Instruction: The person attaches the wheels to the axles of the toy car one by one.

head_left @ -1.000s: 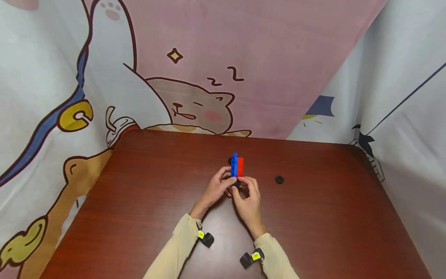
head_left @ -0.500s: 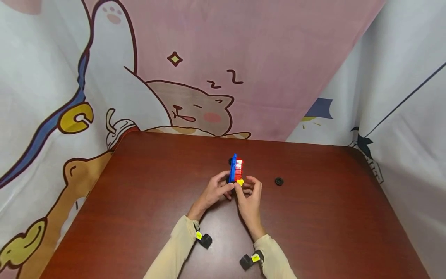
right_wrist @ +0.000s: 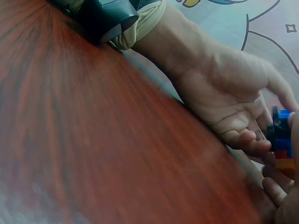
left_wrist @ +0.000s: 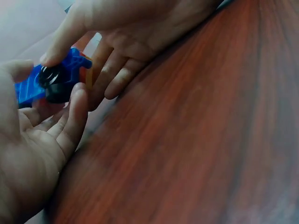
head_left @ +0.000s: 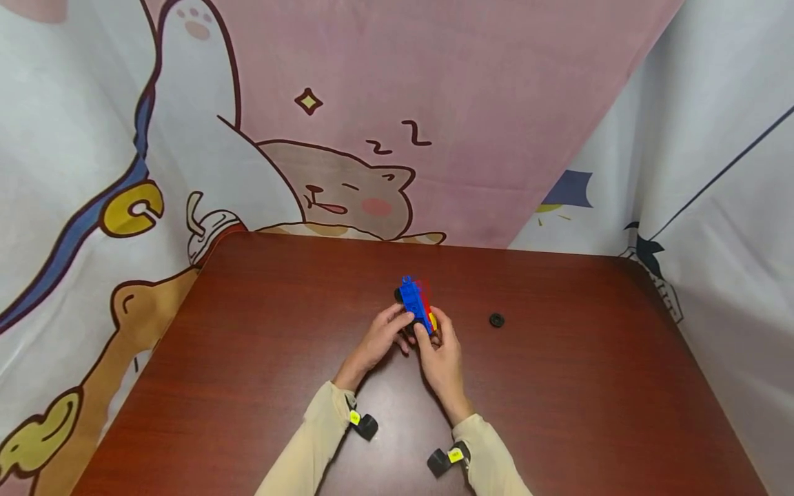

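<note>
A small toy car [head_left: 412, 301] of building bricks is held above the table between both hands, its blue underside tilted up toward the head camera. Red and yellow bricks show along its right side. My left hand [head_left: 376, 339] grips it from the left, thumb on the blue base [left_wrist: 29, 86]. From the right, my right hand [head_left: 444, 359] pinches the near end, its thumb by a black wheel [left_wrist: 57, 93] in the left wrist view. Another black wheel [head_left: 398, 295] sits at the car's far left. Fingers hide parts of the car.
A loose black wheel [head_left: 497, 320] lies on the brown table [head_left: 595, 372], right of the hands. Printed cloth [head_left: 484, 124] hangs behind the table and at its sides. Each wrist wears a black camera [head_left: 440, 463].
The car has been turned in the hands, so its blue underside now faces up and its far end leans left. The right fingers have closed in on its near end. The loose wheel stays put.
</note>
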A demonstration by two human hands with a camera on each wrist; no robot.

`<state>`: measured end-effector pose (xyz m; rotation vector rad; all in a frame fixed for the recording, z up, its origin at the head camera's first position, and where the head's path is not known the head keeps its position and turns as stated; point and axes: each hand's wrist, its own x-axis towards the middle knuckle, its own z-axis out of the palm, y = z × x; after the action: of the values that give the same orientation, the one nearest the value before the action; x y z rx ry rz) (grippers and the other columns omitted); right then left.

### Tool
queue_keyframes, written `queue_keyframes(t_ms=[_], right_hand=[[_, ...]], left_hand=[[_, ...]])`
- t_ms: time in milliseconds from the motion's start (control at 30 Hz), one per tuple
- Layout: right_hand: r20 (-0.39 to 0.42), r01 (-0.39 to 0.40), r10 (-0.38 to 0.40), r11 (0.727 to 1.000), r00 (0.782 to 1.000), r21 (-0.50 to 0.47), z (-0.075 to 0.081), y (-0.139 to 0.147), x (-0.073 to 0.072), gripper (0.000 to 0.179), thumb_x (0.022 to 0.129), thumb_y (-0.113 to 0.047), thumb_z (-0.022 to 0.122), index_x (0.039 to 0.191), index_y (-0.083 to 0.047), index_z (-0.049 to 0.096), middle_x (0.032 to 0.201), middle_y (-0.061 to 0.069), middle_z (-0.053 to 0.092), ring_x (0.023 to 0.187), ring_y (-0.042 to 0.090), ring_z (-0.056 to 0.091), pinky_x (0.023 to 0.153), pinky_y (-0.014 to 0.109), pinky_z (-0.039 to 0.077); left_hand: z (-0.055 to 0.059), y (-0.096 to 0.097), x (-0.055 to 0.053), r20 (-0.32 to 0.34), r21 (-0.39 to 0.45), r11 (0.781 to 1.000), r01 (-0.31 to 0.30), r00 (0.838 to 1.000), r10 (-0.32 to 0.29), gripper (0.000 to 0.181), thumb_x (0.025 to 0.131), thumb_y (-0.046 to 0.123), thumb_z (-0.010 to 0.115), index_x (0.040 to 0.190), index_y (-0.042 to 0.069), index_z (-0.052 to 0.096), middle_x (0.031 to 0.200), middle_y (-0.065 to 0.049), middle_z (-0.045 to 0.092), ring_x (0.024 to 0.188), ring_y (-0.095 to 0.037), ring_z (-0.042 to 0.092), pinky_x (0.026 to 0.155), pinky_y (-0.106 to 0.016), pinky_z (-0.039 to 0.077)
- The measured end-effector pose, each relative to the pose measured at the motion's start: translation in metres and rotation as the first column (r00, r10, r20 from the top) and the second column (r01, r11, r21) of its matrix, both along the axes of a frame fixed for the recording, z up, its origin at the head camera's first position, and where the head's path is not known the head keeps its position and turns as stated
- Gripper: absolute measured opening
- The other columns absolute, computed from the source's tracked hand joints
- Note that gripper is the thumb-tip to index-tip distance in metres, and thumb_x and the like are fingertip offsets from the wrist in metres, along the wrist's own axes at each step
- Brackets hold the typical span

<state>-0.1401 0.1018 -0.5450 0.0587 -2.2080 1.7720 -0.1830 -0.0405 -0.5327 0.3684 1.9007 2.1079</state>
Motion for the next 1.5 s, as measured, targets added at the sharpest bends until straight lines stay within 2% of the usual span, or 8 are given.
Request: queue_keyframes(t_ms=[233,333,600,733,833,1033,1233,1500], right_hand=[[-0.197,0.072,-0.035,0.981,0.98,0.182,-0.005,-0.001,0.0,0.039,0.091,-0.019,0.073,0.128,-0.012,0.06,0.131,0.014,0.05,0.112,0.025,0.052,0.086,0.028,0.044],[-0.262,0.104,-0.036,0.963,0.964,0.251,-0.005,-0.001,-0.001,0.035,0.089,-0.016,0.076,0.121,-0.011,0.065,0.131,0.016,0.05,0.12,0.029,0.048,0.092,0.034,0.044],[-0.363,0.13,0.012,0.923,0.932,0.363,-0.01,-0.003,0.0,0.032,0.083,-0.013,0.081,0.114,-0.009,0.072,0.124,0.016,0.059,0.112,0.031,0.053,0.084,0.038,0.047],[-0.381,0.13,-0.002,0.942,0.924,0.31,-0.009,-0.004,0.0,0.026,0.083,-0.009,0.08,0.105,-0.006,0.069,0.115,0.015,0.058,0.107,0.029,0.051,0.084,0.033,0.043],[-0.371,0.125,-0.054,0.978,0.927,0.169,-0.005,-0.004,0.001,0.022,0.083,-0.002,0.079,0.101,-0.003,0.066,0.106,0.014,0.058,0.095,0.023,0.054,0.077,0.027,0.045],[-0.196,0.076,-0.108,0.983,0.975,-0.164,0.005,-0.006,0.006,0.02,0.086,0.005,0.072,0.102,0.007,0.062,0.085,0.018,0.062,0.067,0.009,0.054,0.058,0.017,0.045],[-0.149,0.003,-0.022,0.992,0.989,-0.127,0.027,-0.01,0.016,0.019,0.087,0.005,0.071,0.101,0.013,0.061,0.08,0.021,0.062,0.065,0.009,0.053,0.056,0.02,0.045],[-0.148,-0.011,-0.005,0.994,0.989,-0.108,0.033,-0.011,0.016,0.02,0.091,0.004,0.065,0.109,0.012,0.061,0.093,0.023,0.057,0.07,0.01,0.053,0.061,0.018,0.045]], left_hand=[[0.03,0.002,0.009,0.026,-0.093,0.996,-0.015,1.0,0.017,0.03,0.104,0.015,0.051,0.124,-0.008,0.055,0.072,0.002,0.063,0.059,-0.025,0.057,0.05,-0.044,0.054],[0.03,0.003,0.009,0.029,-0.086,0.995,-0.039,0.999,0.042,0.029,0.104,0.015,0.052,0.122,-0.007,0.055,0.074,0.001,0.064,0.058,-0.022,0.057,0.05,-0.043,0.055],[0.026,0.001,0.012,0.073,-0.036,0.99,-0.137,0.988,0.139,0.032,0.104,0.017,0.052,0.125,-0.007,0.053,0.086,-0.003,0.067,0.052,-0.018,0.059,0.047,-0.038,0.054],[0.027,0.002,0.013,0.072,-0.052,0.987,-0.151,0.985,0.154,0.032,0.104,0.018,0.051,0.125,-0.007,0.055,0.081,-0.002,0.066,0.052,-0.019,0.059,0.049,-0.046,0.056],[0.03,0.004,0.014,0.047,-0.06,0.987,-0.151,0.987,0.154,0.032,0.106,0.018,0.047,0.124,-0.008,0.055,0.077,-0.008,0.066,0.053,-0.025,0.061,0.055,-0.058,0.055],[0.029,0.007,0.012,0.032,-0.032,0.984,-0.177,0.983,0.178,0.035,0.107,0.013,0.037,0.13,-0.009,0.052,0.087,-0.019,0.068,0.061,-0.034,0.064,0.06,-0.068,0.051],[0.002,0.007,0.001,0.021,-0.018,0.99,-0.137,0.99,0.138,0.037,0.108,0.011,0.03,0.131,-0.01,0.051,0.094,-0.024,0.067,0.062,-0.018,0.062,0.06,-0.07,0.049],[-0.003,0.002,0.0,-0.036,0.047,0.998,-0.032,0.999,0.034,0.048,0.097,0.015,0.045,0.141,-0.004,0.045,0.114,-0.033,0.06,0.074,-0.013,0.064,0.052,-0.044,0.057]])
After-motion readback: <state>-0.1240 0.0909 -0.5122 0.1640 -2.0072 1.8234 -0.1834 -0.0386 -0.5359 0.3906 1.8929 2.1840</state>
